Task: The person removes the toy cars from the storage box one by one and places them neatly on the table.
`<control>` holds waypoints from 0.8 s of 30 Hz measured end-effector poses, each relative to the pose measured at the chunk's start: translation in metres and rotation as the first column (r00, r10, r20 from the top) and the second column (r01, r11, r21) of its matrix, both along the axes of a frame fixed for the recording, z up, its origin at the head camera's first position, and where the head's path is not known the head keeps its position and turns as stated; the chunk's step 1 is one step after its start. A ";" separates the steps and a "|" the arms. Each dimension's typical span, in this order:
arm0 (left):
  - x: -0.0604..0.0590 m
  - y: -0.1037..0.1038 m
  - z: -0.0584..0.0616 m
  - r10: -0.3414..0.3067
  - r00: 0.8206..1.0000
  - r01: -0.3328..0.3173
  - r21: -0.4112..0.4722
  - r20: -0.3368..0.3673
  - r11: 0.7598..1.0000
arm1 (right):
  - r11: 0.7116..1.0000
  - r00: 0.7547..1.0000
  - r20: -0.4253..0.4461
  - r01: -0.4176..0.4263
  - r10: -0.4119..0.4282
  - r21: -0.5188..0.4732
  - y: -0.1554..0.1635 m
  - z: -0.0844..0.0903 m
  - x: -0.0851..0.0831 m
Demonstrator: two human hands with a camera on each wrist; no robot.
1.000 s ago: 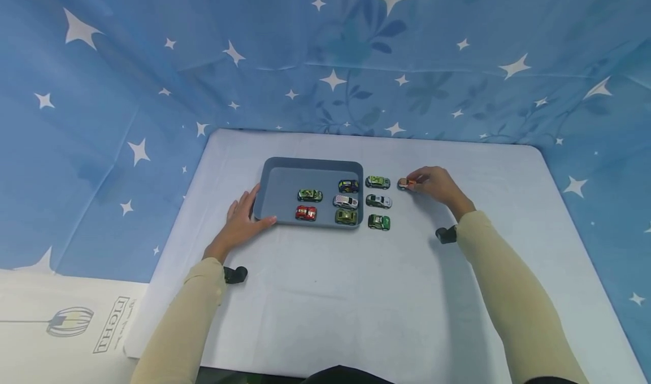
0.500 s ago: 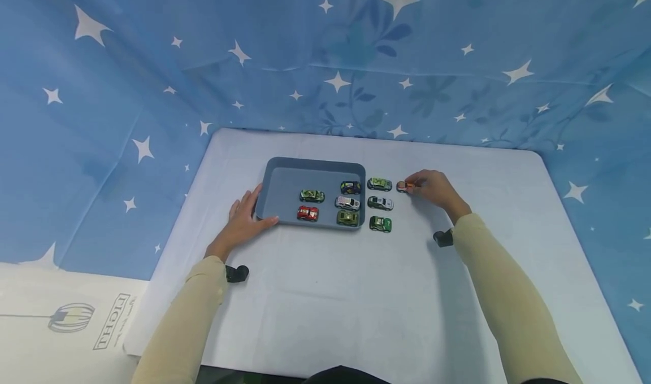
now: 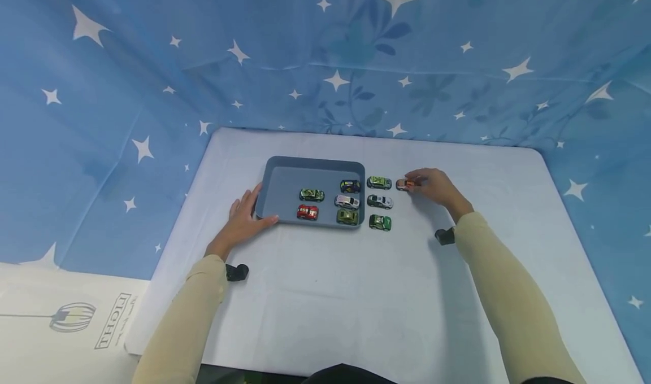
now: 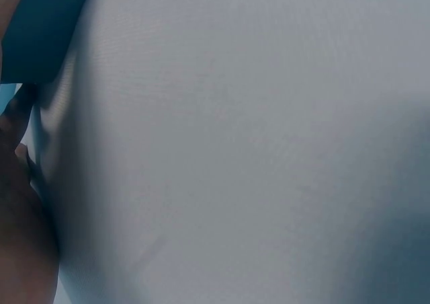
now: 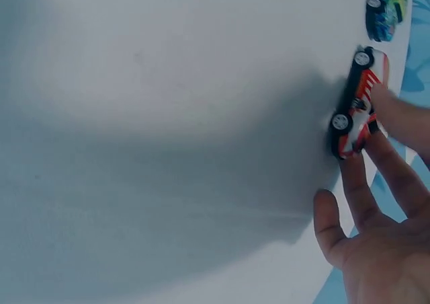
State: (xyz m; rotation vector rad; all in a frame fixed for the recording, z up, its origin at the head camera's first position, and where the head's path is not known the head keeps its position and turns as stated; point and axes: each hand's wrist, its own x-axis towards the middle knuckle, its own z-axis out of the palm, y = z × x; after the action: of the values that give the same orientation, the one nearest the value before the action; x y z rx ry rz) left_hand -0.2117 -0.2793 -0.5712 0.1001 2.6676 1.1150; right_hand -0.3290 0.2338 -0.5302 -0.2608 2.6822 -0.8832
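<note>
Head view: hold orange-and-white toy car (image 3: 403, 184) level in pinching right hand (image 3: 435, 188), steadying rectangular blue-grey tray (image 3: 282, 182) with spread left hand (image 3: 241, 223).

You are having in front of you a white table (image 3: 325, 316) with a blue-grey tray (image 3: 285, 180) on it.
The table is showing rounded far corners and a faintly creased surface. The tray is lying flat, left of the middle and closer to the far edge. Just beside its right side, three cars are standing one behind another: a yellow-green toy car (image 3: 379, 183) is taking the far place, a silver toy car (image 3: 380, 202) the middle one, a green toy car (image 3: 380, 222) the near one. An orange toy car (image 3: 404, 185) is sitting right of the yellow-green one, apart from it; whether its wheels are touching the table, you are not seeing clearly.
</note>
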 end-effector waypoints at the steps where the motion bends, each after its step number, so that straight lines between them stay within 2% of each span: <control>1: 0.000 0.000 0.000 0.001 1.000 -0.001 0.001 0.000 1.000 | 1.000 1.000 0.005 -0.004 0.004 -0.004 0.000 0.002 0.000; 9: 0.000 -0.001 0.000 0.001 1.000 -0.001 -0.005 0.003 1.000 | 0.999 0.997 0.068 0.032 -0.029 -0.040 0.004 0.012 0.003; 15: 0.000 0.000 0.000 0.002 1.000 -0.002 -0.006 -0.003 1.000 | 0.997 0.999 0.020 0.044 -0.043 -0.062 0.000 0.016 0.001; 24: 0.001 0.000 0.000 0.009 1.000 -0.009 -0.005 0.005 1.000 | 0.991 0.998 -0.005 0.066 -0.067 -0.116 -0.018 0.025 -0.006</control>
State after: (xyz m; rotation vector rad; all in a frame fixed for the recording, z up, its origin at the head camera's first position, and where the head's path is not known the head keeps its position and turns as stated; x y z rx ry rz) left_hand -0.2107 -0.2791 -0.5708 0.0839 2.6693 1.1099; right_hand -0.3347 0.2160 -0.5047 -0.2021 2.6652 -1.0627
